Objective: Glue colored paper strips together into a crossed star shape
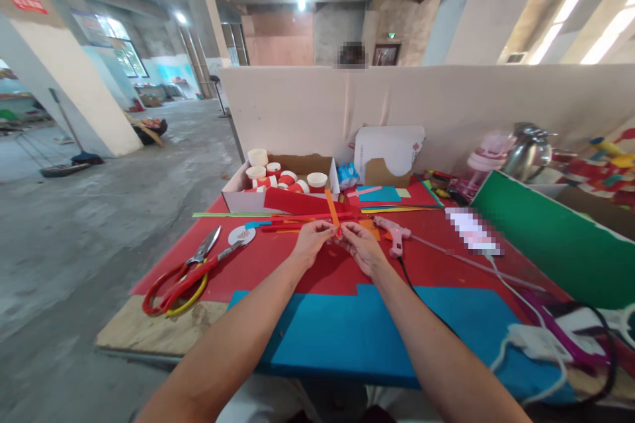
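Observation:
Above the red sheet (278, 268) on the table, both my hands meet at the lower end of an orange paper strip (332, 206). The strip stands up and leans slightly left. My left hand (316, 241) pinches it from one side, and my right hand (362, 244) pinches it from the other. A small red bit shows between the fingertips, too small to make out. Just right of my right hand lies a pink hot glue gun (394, 232) with a long glue stick in its back. Red, orange and blue paper strips (288, 227) lie behind my left hand.
Scissors with red handles (181, 277) and a white disc (241, 235) lie at left. A box of paper cups (233, 200) stands at the back. At right are a green box (540, 238), a blurred phone, and a power strip (540, 342) with cables. Blue sheet (337, 330) covers the front edge.

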A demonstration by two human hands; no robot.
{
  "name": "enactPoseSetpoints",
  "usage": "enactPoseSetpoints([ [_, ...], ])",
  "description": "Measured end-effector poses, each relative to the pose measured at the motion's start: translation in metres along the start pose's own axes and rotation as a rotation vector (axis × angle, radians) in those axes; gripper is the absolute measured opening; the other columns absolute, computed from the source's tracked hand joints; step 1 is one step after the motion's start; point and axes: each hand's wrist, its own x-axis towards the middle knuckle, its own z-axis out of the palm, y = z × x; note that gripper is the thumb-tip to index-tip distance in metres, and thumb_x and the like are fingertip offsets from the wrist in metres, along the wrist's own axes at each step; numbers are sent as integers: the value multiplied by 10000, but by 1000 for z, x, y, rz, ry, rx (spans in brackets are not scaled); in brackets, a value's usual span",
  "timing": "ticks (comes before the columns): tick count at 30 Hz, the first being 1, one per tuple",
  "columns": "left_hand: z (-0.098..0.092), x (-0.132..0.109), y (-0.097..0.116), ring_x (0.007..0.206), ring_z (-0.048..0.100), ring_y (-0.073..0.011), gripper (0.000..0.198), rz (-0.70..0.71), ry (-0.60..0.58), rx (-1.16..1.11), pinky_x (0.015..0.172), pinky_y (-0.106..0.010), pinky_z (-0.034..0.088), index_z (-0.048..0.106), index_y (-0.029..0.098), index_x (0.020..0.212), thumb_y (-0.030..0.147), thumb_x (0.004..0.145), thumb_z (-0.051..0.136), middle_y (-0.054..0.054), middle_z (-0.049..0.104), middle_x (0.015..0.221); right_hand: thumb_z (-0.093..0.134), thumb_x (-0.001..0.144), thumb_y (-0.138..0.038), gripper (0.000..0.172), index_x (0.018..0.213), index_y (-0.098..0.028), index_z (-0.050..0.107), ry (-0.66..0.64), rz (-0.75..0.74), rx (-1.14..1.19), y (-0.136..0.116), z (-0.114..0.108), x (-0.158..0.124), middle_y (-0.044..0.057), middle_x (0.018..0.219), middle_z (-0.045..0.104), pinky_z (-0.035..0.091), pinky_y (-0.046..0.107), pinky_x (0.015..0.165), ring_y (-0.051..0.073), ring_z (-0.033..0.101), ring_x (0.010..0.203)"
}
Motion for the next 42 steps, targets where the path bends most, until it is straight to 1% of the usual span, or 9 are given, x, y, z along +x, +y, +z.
enactPoseSetpoints([
  [5,-2,0,-3,483,490,-84,203,-12,23,26,510,-227,384,637,125,636,261,526,739,-12,614,558,810,492,-339,307,689,-181,637,15,0,-42,0,1,0,-35,630,627,516,263,667,95,582,585],
  [10,-3,0,-4,462,468,-78,215,-39,4,35,487,-222,369,652,118,628,277,516,744,-24,621,556,808,468,-350,339,726,-176,674,60,0,-98,3,-1,2,-27,626,646,514,265,662,99,580,576],
  [18,-1,0,-3,447,435,-79,268,-90,9,-8,451,-230,347,662,117,651,337,526,751,-10,572,515,753,541,-372,259,703,-187,672,147,-172,-267,7,-1,4,-19,605,645,491,259,617,117,569,559],
  [23,2,-3,0,507,509,-94,263,-103,-39,-107,490,-229,400,661,111,711,227,496,759,-28,619,605,720,587,-386,260,726,-184,635,188,-242,-290,8,-2,6,-13,589,636,492,271,628,136,587,571],
  [25,3,-3,0,550,549,-103,267,-99,-62,-106,516,-221,421,661,102,719,229,508,763,-45,639,644,719,585,-393,274,732,-184,620,198,-248,-273,8,-1,5,-12,611,642,502,283,637,140,597,577],
  [28,3,-4,0,551,563,-107,298,-97,-40,-83,497,-210,428,653,98,744,289,543,764,-52,644,654,723,579,-395,279,725,-186,608,172,-227,-262,9,0,4,-10,639,651,515,295,640,146,609,582],
  [32,2,-3,1,454,511,-107,325,-95,3,-34,403,-230,418,632,105,701,363,546,755,-25,607,567,728,582,-391,269,713,-184,618,101,-166,-276,8,1,2,-22,598,634,521,287,636,132,601,562],
  [36,0,-2,2,456,525,-117,307,-92,35,4,401,-237,435,636,106,675,335,516,763,-27,619,566,763,529,-368,291,704,-174,634,51,-94,-238,5,-1,2,-6,681,671,528,286,676,132,624,606],
  [42,0,-1,0,446,521,-108,284,-123,46,24,409,-225,422,641,103,656,334,534,754,-40,633,558,788,491,-350,293,647,-162,628,104,-54,-258,3,-3,3,-6,584,653,532,290,635,135,618,561],
])
